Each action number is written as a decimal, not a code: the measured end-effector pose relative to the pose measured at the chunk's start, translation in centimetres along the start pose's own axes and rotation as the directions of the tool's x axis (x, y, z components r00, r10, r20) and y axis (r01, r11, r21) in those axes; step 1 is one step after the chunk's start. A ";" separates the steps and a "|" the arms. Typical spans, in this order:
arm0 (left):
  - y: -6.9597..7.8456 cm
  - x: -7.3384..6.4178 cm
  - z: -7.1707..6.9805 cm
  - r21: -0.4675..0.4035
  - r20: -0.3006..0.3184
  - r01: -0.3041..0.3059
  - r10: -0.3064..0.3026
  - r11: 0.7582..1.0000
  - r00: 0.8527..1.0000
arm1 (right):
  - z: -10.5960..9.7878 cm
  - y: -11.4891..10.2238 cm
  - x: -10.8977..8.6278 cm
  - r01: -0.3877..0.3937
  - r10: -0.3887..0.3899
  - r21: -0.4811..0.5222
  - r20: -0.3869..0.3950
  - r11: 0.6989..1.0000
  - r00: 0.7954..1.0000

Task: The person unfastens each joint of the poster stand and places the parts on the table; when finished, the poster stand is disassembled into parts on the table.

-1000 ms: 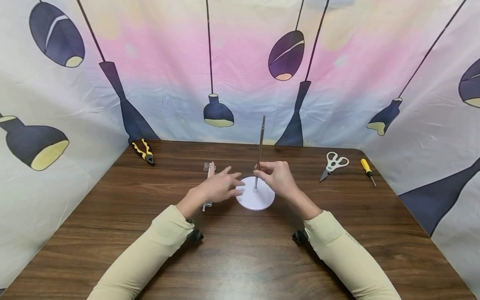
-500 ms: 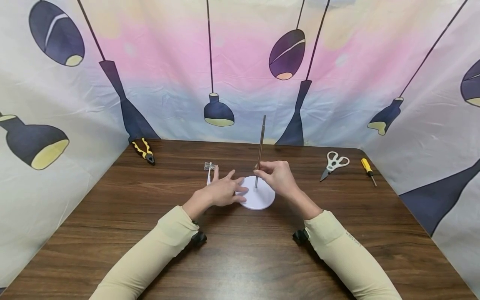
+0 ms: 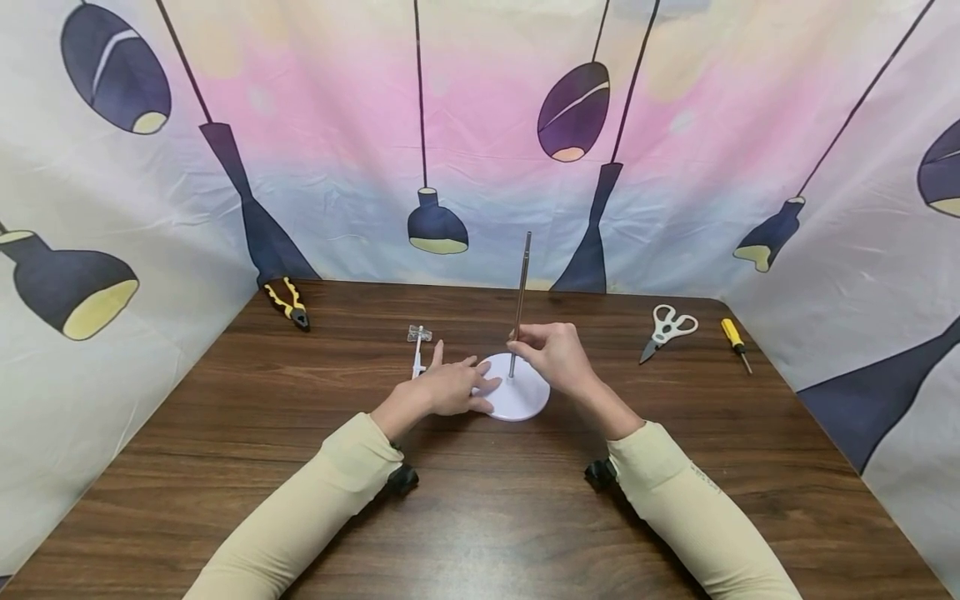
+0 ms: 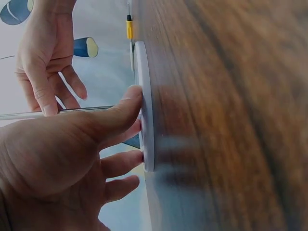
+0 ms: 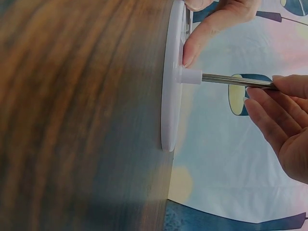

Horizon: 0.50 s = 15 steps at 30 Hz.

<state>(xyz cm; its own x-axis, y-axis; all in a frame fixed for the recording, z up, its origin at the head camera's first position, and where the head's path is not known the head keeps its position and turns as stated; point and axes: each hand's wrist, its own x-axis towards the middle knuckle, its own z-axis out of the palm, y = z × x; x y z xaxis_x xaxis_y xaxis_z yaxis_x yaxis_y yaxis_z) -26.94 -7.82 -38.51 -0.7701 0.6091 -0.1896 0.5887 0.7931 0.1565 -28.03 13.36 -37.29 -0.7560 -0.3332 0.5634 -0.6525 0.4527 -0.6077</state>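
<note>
A round white base [image 3: 522, 402] lies flat on the wooden table. From the short collar [image 5: 191, 76] at its centre rises a thin metal rod [image 3: 522, 287], nearly upright. My right hand [image 3: 558, 357] pinches the rod low down, between thumb and fingertips, a little above the collar. With fingers spread, my left hand [image 3: 450, 388] rests its fingertips on the base's left part. In the left wrist view, the left thumb and fingers press on the top face of the base [image 4: 145, 106].
Left of the base lies a white stick with clear clips [image 3: 417, 350], partly hidden by the left hand. Yellow-and-black pliers [image 3: 288, 305] are at the back left. White-handled scissors [image 3: 666, 330] and a yellow screwdriver [image 3: 735, 342] lie at the right. A printed curtain [image 3: 337, 217] hangs behind the table.
My left hand has moved right, away from the clip stick, and its fingertips now lie further onto the base. The right hand keeps its pinch on the rod, almost unmoved.
</note>
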 end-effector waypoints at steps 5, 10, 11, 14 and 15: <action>0.1 0.0 0.0 -0.036 0.011 -0.001 0.001 0.999 1.000 | 0.0 0.0 0.0 0.007 -0.007 0.004 -0.001 1.000 1.000; 0.0 -0.1 0.0 -0.055 0.010 0.000 0.000 0.998 1.000 | 0.0 0.1 0.0 0.019 -0.019 0.003 0.004 1.000 1.000; 0.0 -0.1 0.0 -0.055 0.011 0.000 0.001 0.998 1.000 | 0.0 0.1 0.1 0.026 -0.026 -0.003 0.006 1.000 1.000; 0.0 -0.1 0.1 -0.056 0.013 -0.001 0.002 0.998 1.000 | 0.1 0.0 0.1 0.048 -0.048 -0.020 0.017 0.999 0.999; 0.0 -0.1 0.1 -0.057 0.013 -0.001 0.002 0.998 1.000 | 0.2 0.0 0.1 0.052 -0.052 -0.022 0.024 0.998 0.998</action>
<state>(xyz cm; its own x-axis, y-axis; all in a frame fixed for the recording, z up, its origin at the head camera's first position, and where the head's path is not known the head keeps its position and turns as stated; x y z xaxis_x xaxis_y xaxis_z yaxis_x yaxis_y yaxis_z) -26.85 -7.92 -38.59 -0.7657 0.6108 -0.2015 0.5747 0.7904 0.2120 -28.10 13.19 -37.30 -0.7224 -0.3758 0.5804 -0.6896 0.4532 -0.5649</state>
